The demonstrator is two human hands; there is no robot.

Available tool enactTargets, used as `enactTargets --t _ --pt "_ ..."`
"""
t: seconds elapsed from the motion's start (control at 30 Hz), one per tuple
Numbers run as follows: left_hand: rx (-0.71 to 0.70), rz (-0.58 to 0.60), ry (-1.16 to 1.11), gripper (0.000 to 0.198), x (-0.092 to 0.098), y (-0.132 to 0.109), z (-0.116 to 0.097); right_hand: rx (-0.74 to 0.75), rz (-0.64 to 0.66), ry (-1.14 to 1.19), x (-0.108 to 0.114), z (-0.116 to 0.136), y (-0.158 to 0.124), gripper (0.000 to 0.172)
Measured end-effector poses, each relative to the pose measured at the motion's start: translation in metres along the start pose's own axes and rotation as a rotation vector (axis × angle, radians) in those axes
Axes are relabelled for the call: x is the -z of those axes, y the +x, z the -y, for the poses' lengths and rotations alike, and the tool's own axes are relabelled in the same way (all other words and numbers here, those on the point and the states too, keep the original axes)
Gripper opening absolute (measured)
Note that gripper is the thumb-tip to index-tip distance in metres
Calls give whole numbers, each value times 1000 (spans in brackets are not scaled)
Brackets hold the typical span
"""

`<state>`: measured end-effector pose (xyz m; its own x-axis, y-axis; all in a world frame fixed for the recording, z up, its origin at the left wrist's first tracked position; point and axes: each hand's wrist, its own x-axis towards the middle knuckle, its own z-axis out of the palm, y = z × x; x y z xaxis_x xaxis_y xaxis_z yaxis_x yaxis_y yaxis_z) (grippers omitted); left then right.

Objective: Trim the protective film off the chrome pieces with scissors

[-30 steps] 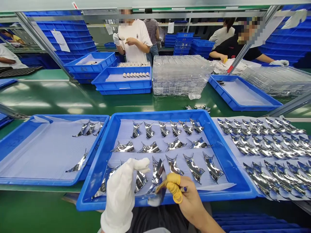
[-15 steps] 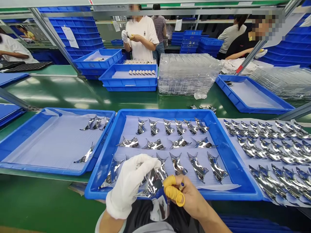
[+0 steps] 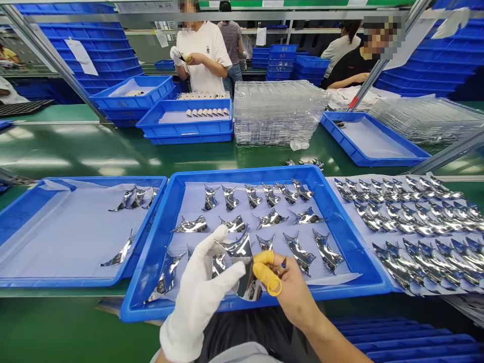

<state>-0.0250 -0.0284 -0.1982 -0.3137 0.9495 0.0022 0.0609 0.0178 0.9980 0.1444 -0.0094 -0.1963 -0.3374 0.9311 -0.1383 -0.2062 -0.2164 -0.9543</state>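
Raised and stood more upright since the earlier frame, the chrome part (image 3: pixel 249 276) is at lower centre, above the blue tray (image 3: pixel 351 237). Gloved left hand (image 3: pixel 206 285): half-closed, thumb across the part's face. Right hand (image 3: pixel 282 280): yellow-covered fingertips pinch the right edge; slim tool (image 3: pixel 283 263) tucked within. Keep wrists low, pressure light, bare skin clear of polished surfaces.

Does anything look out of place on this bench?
Mildly odd: in the big left tray, one shiny part lies apart from three others at the far right, and the paper liner is rumpled at its far-left corner.
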Motion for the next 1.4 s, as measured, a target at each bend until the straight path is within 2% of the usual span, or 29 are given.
enactTargets --t 0.07,0.2,0.27,0.33,0.47,0.63,0.8,0.9,1.07,1.13,1.2,1.3,1.4 --pt "14 -14 -34 62 -4 -1 0 143 6 -166 -1 -2 -3 30" --pt "-59 -44 -107 38 -2 -2 5 628 22 -550 1 -4 -9 15" --pt "-88 -41 -90 28 2 -3 7 803 3 -699 4 -5 -12 17" --pt "-114 -64 -40 23 6 -4 9 892 -20 -803 7 -7 -14 23" --pt "-174 -86 32 23 10 -8 11 937 11 -884 12 -12 -17 27" --pt "-283 -86 40 26 11 -9 10 947 -8 -909 15 -16 -14 29" --pt "-504 -9 110 36 10 -10 0 898 -39 -862 15 -22 -5 24" --pt "-625 -7 155 37 6 -12 -10 856 -24 -825 15 -26 -1 23" --pt "-693 -33 189 36 -1 -13 -21 822 -3 -720 10 -25 3 26" --pt "-654 -58 151 33 -2 -13 -20 762 17 -621 7 -20 3 25" --pt "-554 -108 57 26 -2 -13 -17 655 54 -469 4 -13 3 28" --pt "-283 -170 -76 16 0 -11 -11 432 131 -241 0 -4 -1 39" --pt "-28 -173 -128 22 1 -6 -9 212 186 -98 -2 1 -5 43"
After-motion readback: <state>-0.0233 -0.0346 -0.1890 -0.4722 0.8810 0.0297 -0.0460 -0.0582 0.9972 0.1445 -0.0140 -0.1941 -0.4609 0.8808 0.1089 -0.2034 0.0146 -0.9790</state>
